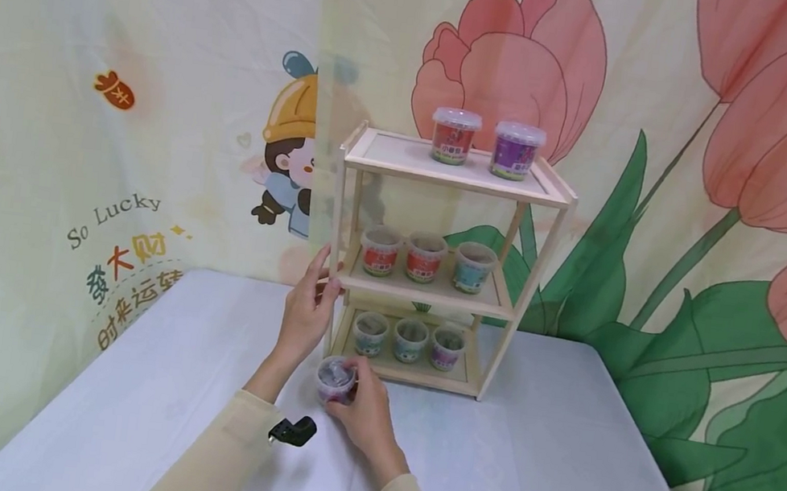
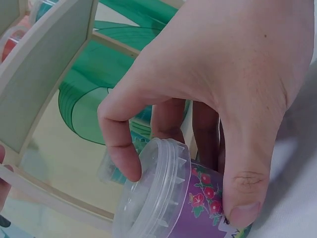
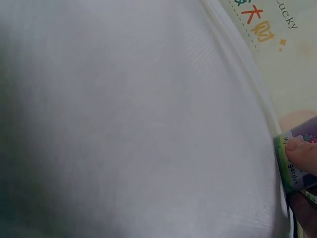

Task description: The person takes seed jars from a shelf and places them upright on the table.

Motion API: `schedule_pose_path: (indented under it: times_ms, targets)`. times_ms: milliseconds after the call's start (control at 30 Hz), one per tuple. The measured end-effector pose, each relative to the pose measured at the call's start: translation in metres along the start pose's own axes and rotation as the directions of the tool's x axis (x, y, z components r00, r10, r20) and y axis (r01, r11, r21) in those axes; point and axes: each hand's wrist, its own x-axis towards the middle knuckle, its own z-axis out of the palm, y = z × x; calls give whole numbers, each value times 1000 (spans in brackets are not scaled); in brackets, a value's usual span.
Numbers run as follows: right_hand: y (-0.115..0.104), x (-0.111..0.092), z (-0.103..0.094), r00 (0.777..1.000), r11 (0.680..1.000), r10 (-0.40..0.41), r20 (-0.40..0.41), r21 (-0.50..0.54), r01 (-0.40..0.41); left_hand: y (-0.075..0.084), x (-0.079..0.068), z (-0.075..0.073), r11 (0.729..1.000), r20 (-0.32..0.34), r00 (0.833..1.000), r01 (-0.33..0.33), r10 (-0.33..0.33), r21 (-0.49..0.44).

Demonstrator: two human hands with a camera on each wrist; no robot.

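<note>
My right hand [image 1: 369, 413] grips a small plastic tub [image 1: 335, 381] with a clear lid, just in front of the rack's lower left corner. In the left wrist view the tub [image 2: 198, 198] is tilted and shows a purple label with red flowers; thumb and fingers wrap round its sides. Its green-edged base [image 3: 283, 166] appears at the right edge of the right wrist view. My left hand [image 1: 306, 308] holds the left side of a three-tier wooden rack [image 1: 424, 298] at the middle shelf, thumb in front.
On the top shelf stand a red tub [image 1: 453, 139] and a purple tub [image 1: 515, 154]. The middle shelf bears two red tubs [image 1: 381, 254] and a blue one [image 1: 472, 271]. Three more tubs [image 1: 410, 343] line the bottom shelf. A printed curtain [image 1: 662, 187] hangs behind the white table [image 1: 559, 459].
</note>
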Motion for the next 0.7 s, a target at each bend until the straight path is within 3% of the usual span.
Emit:
schedule_pose_path:
  times_ms: [200,400,533,700]
  targets:
    - [-4,2,-16,992,996,-87,89,-21,89,2,0,-1,1000,-8,1000,-5,5,26]
    - [-13,4,-46,984,998,-55,170,-15,58,1,-1,-1,1000,-14,1000,-20,21,20]
    - [-21,8,-73,987,996,-79,143,-22,82,-1,-2,-1,999,-16,1000,-12,12,34]
    - [-43,22,-119,988,987,-148,36,-56,150,0,-2,0,1000,-16,1000,-3,4,31]
